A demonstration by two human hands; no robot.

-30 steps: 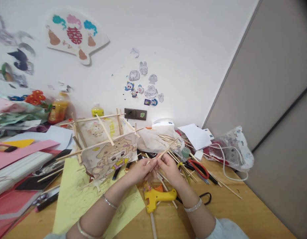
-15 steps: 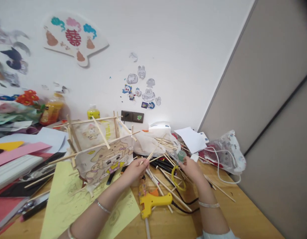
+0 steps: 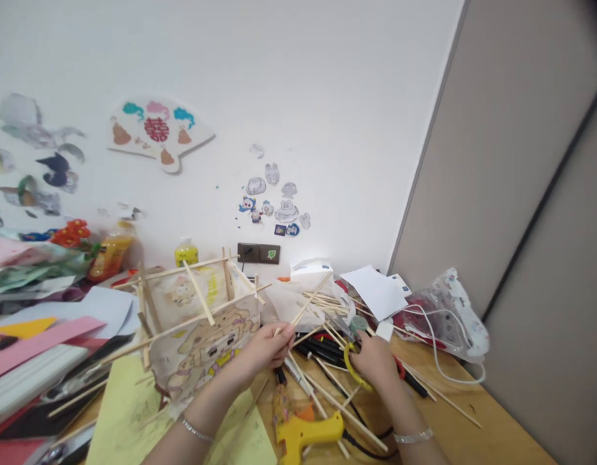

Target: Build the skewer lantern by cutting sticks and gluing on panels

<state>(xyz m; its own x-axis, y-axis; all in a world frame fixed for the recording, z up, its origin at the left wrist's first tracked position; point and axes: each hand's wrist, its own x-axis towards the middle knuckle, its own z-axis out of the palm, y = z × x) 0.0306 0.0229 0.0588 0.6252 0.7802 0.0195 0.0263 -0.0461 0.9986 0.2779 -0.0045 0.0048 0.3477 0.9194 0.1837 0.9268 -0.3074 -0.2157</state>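
My left hand is closed around thin wooden sticks that point up and to the right. My right hand is closed at the yellow handle of a pair of scissors; the grey blades point up and left, and part of the handle is hidden by my fingers. Just beyond those fingers is a small green round thing. Left of my left hand stands a box-shaped frame of wooden sticks, with a panel bearing a cartoon drawing on its front.
A yellow glue gun lies near the front edge among loose sticks and a black cord. Yellow paper lies under the frame. Papers and folders pile up at left. Two bottles stand by the wall, and a clear plastic bag lies at right.
The view has tilted up, so the scene sits lower. My right hand has closed further over the yellow scissors handle. My left hand still holds the sticks.
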